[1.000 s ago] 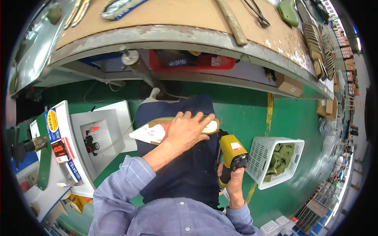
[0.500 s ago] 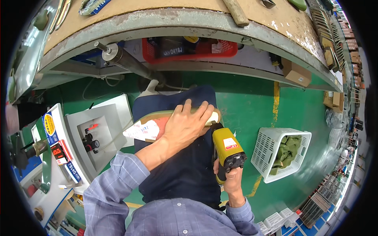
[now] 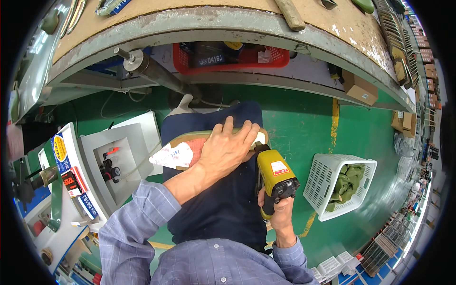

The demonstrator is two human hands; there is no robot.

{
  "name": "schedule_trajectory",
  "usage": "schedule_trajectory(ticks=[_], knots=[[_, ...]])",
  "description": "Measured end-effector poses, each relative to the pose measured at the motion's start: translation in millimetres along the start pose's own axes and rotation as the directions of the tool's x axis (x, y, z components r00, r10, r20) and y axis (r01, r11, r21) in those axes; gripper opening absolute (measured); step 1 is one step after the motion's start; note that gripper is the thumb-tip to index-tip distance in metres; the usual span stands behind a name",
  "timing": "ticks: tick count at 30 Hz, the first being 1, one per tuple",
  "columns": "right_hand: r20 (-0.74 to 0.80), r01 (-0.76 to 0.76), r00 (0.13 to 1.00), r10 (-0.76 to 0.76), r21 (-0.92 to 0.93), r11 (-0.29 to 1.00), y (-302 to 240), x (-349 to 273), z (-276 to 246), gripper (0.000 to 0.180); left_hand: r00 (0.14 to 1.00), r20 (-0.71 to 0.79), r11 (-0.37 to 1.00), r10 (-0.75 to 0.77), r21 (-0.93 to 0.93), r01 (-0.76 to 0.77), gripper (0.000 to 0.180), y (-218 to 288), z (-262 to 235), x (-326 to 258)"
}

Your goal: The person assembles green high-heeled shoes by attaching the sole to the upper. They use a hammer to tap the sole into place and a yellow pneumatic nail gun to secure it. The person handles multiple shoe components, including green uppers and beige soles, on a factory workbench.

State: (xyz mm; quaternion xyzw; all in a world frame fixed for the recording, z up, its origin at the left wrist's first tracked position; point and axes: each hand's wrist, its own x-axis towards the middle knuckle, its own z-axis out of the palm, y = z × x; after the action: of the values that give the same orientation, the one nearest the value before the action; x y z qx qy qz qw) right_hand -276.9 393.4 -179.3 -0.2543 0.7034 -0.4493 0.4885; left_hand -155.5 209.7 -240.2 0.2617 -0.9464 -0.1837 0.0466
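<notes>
Far to the left of the hands stands a grey machine box (image 3: 116, 161) with small red and black knobs on its front. Beside it there are blue and yellow stickers on a white panel (image 3: 66, 166).

The left hand (image 3: 227, 148) lies flat with its fingers spread out. It presses down on a long flat piece (image 3: 190, 147) that looks like wood with a green edge. This piece rests across the person's lap, on a dark blue apron (image 3: 218, 209). White paper sticks out from the piece, to the left of the left hand.

Just to the right of the left hand is a yellow power drill (image 3: 275, 175). Its front end points at the right end of the flat piece, just by the fingertips of the left hand. The right hand (image 3: 280, 218) is wrapped tight around the drill's handle, lower down and nearer the person's body.

Further right of the right hand, a white plastic basket (image 3: 323, 190) sits on the green floor (image 3: 304, 118). It has green cloth inside.

Above both hands the counter (image 3: 228, 21) curves across. Under it hangs a red basket (image 3: 280, 59).
</notes>
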Motion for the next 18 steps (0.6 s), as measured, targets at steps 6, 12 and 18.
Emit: schedule_trajectory(ticks=[6, 12, 18], knots=[[0.000, 0.009, 1.000, -0.009, -0.017, 1.000, 1, 1, -1, 0.095, 1.000, -0.024, 1.000, -0.003, 0.003, 0.003, 0.076, 1, 0, 0], [-0.001, 0.006, 1.000, -0.006, -0.006, 1.000, 3, -1, 3, 0.094, 1.000, -0.023, 1.000, -0.005, -0.004, 0.005, 0.075, -1, 0, -4], [-0.024, 0.038, 0.999, -0.037, 0.034, 0.999, 6, -3, 12, 0.091, 0.999, -0.039, 1.000, -0.001, 0.005, 0.001, 0.070, 3, -3, -4]])
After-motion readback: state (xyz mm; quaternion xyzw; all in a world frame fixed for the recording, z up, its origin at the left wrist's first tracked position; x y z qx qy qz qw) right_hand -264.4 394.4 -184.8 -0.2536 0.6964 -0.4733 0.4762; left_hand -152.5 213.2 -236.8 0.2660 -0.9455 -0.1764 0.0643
